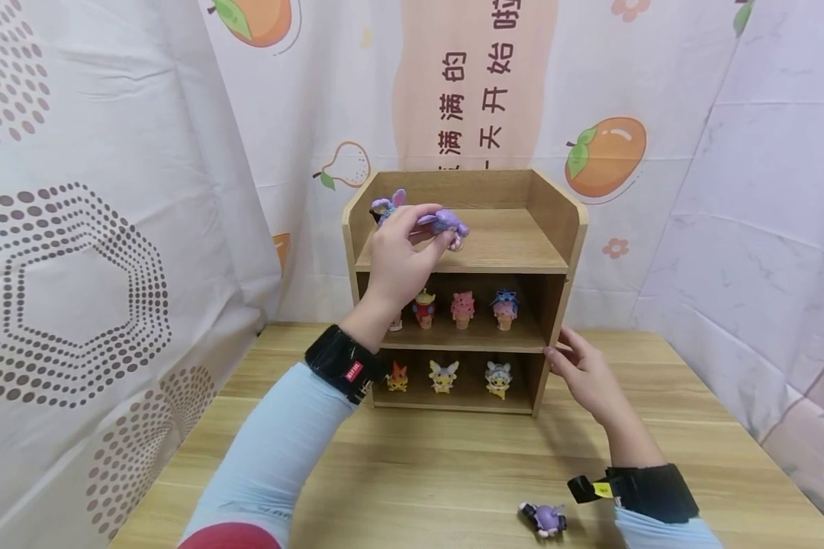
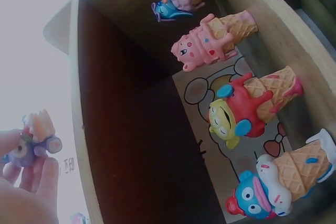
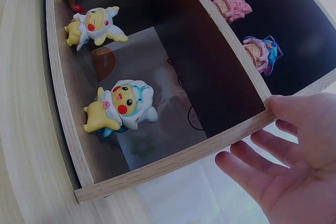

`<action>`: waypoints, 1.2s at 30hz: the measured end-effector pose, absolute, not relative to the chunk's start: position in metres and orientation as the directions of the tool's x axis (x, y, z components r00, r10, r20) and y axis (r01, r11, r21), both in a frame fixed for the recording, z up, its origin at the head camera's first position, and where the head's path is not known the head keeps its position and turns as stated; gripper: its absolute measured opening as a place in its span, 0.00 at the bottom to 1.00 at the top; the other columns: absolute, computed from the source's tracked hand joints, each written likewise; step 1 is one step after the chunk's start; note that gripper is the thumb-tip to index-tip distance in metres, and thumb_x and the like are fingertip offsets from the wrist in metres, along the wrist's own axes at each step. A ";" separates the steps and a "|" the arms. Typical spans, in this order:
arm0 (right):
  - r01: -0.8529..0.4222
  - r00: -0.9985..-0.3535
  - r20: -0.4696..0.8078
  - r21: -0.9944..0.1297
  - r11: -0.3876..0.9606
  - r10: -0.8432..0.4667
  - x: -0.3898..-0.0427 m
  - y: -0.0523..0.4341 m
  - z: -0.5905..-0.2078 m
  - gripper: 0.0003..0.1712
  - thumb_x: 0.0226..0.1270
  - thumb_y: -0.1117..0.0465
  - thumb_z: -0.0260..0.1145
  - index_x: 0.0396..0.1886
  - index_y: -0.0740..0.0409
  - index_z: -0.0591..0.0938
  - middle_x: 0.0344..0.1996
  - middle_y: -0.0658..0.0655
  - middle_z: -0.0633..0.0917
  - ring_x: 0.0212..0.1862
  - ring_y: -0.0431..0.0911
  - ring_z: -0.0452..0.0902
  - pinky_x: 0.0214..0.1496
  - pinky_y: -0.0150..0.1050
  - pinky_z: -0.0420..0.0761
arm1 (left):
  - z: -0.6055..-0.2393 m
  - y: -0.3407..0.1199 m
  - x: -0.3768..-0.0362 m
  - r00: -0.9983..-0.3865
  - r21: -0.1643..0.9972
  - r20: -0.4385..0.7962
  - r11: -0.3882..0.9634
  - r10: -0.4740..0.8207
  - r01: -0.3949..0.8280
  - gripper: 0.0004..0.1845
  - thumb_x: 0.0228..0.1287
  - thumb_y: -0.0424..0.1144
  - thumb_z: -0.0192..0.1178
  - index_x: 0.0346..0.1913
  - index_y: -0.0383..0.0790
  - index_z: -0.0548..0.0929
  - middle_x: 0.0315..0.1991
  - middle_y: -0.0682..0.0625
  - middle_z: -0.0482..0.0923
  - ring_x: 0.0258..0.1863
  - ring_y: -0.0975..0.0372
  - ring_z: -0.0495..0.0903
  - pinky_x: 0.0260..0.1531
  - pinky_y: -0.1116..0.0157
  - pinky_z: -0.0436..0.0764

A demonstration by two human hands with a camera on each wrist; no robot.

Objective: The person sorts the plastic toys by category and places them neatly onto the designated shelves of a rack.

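Observation:
In the head view my left hand point(image 1: 400, 259) pinches a small purple figurine point(image 1: 446, 222) above the top board of a wooden shelf point(image 1: 501, 242). The left wrist view shows this figurine point(image 2: 32, 148) between thumb and fingers. Just left of the hand, another purple figurine with long ears point(image 1: 388, 206) is on the top level, partly hidden. My right hand point(image 1: 587, 377) rests against the shelf's right side panel. In the right wrist view its thumb touches the front edge, and the loosely extended fingers point(image 3: 244, 171) lie along the outer side.
Ice-cream-cone figurines, among them a pink one point(image 1: 462, 309), stand in the middle compartment. Yellow figurines, one in a white hood point(image 1: 498, 379), occupy the bottom one. Another purple figurine point(image 1: 545, 520) lies on the wooden table point(image 1: 412, 473) near the front. A printed curtain point(image 1: 302, 91) hangs behind.

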State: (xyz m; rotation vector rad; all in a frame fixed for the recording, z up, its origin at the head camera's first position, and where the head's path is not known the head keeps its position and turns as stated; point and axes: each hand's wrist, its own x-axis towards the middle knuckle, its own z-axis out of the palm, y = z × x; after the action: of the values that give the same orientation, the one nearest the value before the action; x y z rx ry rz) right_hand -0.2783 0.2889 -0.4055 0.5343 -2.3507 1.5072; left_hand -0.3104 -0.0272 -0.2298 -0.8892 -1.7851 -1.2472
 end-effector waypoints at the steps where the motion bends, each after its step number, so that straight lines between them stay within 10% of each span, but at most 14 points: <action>1: -0.459 -0.887 0.437 -0.803 0.381 -0.147 -0.278 0.289 -0.406 0.33 0.81 0.61 0.57 0.79 0.63 0.60 0.71 0.71 0.68 0.66 0.65 0.71 0.52 0.36 0.83 | -0.229 -0.026 -0.312 -0.473 0.426 0.874 0.293 0.112 0.856 0.17 0.65 0.31 0.69 0.55 0.30 0.83 0.49 0.42 0.80 0.48 0.58 0.84 0.49 0.67 0.83; 36: -0.472 -0.881 0.448 -0.804 0.363 -0.153 -0.280 0.290 -0.407 0.34 0.80 0.62 0.58 0.80 0.62 0.59 0.71 0.72 0.68 0.66 0.66 0.71 0.51 0.32 0.82 | -0.216 0.006 -0.331 -0.796 0.605 0.603 0.619 0.054 0.501 0.18 0.71 0.42 0.65 0.59 0.36 0.83 0.50 0.46 0.86 0.46 0.61 0.84 0.47 0.66 0.82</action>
State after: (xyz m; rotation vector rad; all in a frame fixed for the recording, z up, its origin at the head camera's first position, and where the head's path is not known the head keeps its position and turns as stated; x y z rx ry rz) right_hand -0.2796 0.2902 -0.4074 0.5523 -2.3317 1.5243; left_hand -0.3310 0.0062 -0.2163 -0.4354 -2.3018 -1.0899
